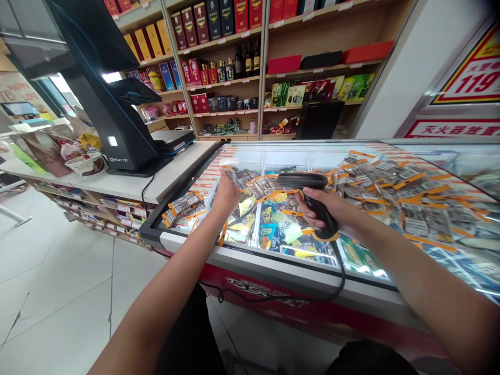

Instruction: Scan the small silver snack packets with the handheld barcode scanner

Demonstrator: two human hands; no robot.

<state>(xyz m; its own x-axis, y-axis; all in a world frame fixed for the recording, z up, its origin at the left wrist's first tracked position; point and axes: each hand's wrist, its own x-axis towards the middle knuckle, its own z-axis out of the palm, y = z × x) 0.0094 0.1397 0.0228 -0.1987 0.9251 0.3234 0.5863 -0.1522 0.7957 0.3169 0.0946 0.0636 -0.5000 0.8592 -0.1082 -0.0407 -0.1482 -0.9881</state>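
Note:
My right hand is wrapped round the handle of a black barcode scanner, its head pointing left above the freezer top. The scanner's cable loops down from the handle across the freezer's front. My left hand is closed at the edge of a small clear packet with dark contents, near the freezer's left end; its fingertips are partly hidden. Between the hands lies another packet with an orange edge. Many similar packets are spread over the glass on the right, and a smaller pile is at the left.
Coloured bags show inside the chest freezer through its glass. A counter on the left bears a point-of-sale terminal and a paper bowl. Shelves with boxes and bottles stand behind, with a black chair back before them.

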